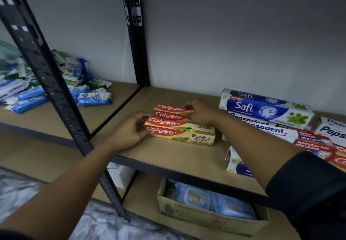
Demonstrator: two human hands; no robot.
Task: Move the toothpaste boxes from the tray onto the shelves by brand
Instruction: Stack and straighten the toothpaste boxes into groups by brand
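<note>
Right side's cut off, so the Pepsodent boxes point(277, 130) only half show. Two red-and-yellow Colgate boxes point(179, 132) sit mid-shelf point(168, 153): left hand point(129, 133) pinches the front one's end, right hand point(199, 111) grips the back one.

left hand point(129, 131): bare, no rings or watch visible
left forearm: bare up to frame edge
right hand point(200, 112): bare
right sleeve: black fabric sleeve point(307, 189), pushed up, cuff edge mid-forearm

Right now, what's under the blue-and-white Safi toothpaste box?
The Safi box lies on white-and-red Pepsodent boxes, stacked on the brown shelf board. How many lie beneath is hidden.
</note>
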